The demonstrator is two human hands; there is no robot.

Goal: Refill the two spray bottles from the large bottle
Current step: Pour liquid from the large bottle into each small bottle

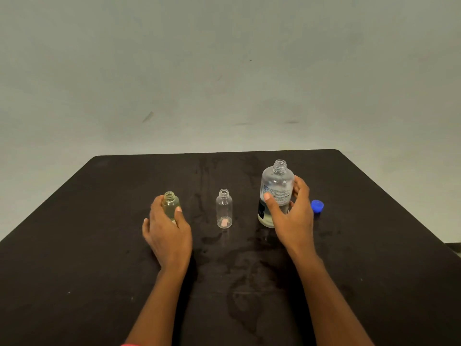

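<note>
Clear and empty, the middle spray bottle (224,211) stands free; left of it the left hand (167,231) wraps its fingers round the yellowish-filled spray bottle (171,204), likely steadying it, while right of it the right hand (291,211) clasps the uncapped large bottle (277,183), seemingly for pouring.

Three uncapped clear bottles are stood upright in a row. The left small bottle (171,204), filled with yellowish liquid, is gripped by the left hand (167,231). The middle small bottle (224,209) is left untouched, apparently empty, with a pinkish patch near its base. The large labelled bottle (275,193), with pale liquid low inside, is clasped by the right hand (293,213).
</note>
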